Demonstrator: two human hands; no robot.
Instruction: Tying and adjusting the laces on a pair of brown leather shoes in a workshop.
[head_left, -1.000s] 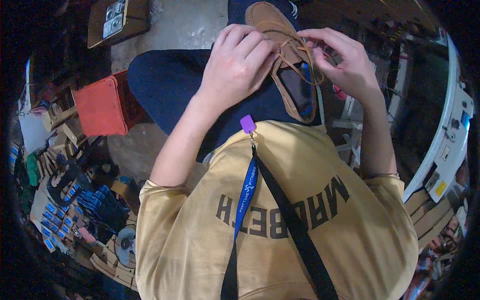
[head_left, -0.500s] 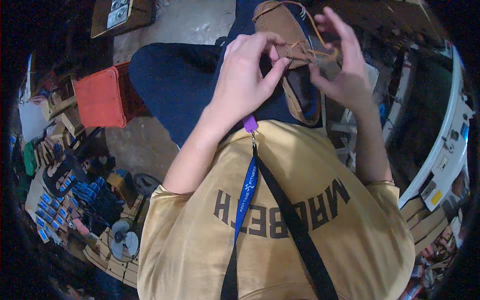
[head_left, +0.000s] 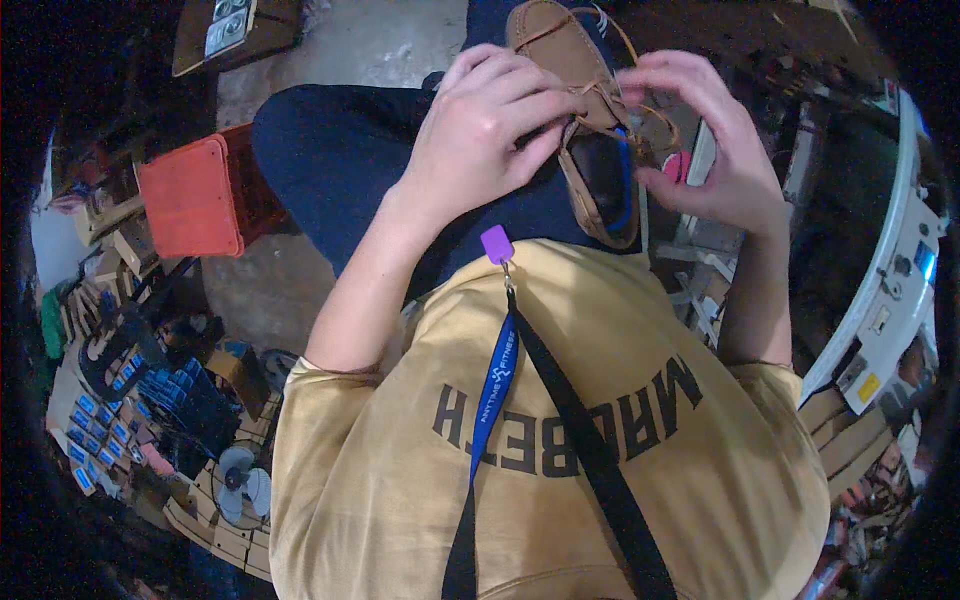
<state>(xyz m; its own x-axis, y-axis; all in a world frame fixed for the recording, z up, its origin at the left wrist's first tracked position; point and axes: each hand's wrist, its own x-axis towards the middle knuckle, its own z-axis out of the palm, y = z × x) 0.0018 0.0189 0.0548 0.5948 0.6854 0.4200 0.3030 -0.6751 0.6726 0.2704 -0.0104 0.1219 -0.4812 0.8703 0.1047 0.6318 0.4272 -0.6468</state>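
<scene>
A brown leather moccasin (head_left: 562, 45) lies over my lap with its toe pointing away from me and its dark, blue-edged opening toward me. Thin tan laces (head_left: 652, 120) cross its top and loop out to the right. My left hand (head_left: 490, 125) is closed at the shoe's left side, thumb and fingers pinched beside the lacing; the fingertips are partly hidden. On the other side, my right hand (head_left: 718, 150) is curved open, thumb well apart from the fingers, its fingertips close to the loose lace.
A red plastic crate (head_left: 190, 195) stands on the floor to the left. Beyond it are a small fan (head_left: 243, 485) and piles of wooden pieces and blue-marked items. A long white curved panel (head_left: 880, 290) runs along the right. A lanyard (head_left: 497, 375) hangs down my front.
My right hand has moved right and its thumb has come away from the shoe's opening. My left hand has shifted slightly, its fingers now more curled at the shoe's side.
</scene>
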